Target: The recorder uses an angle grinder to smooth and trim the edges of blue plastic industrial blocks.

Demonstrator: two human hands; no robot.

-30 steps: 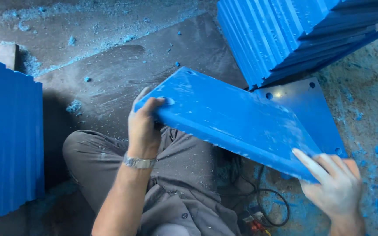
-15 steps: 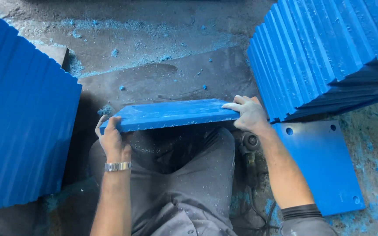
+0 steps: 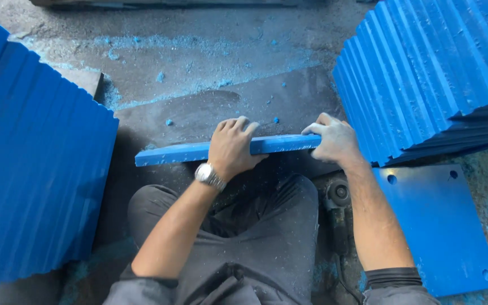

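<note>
Both hands, left [image 3: 231, 148] and right [image 3: 335, 141], clamp one blue panel [image 3: 170, 153] (held edge-on).

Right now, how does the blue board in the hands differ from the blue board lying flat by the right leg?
The held board stands on edge, showing only its thin side; the flat board lies face up on the floor. The held board is gripped by the left hand and right hand; the flat board is untouched and shows corner holes. Both are the same blue.
</note>
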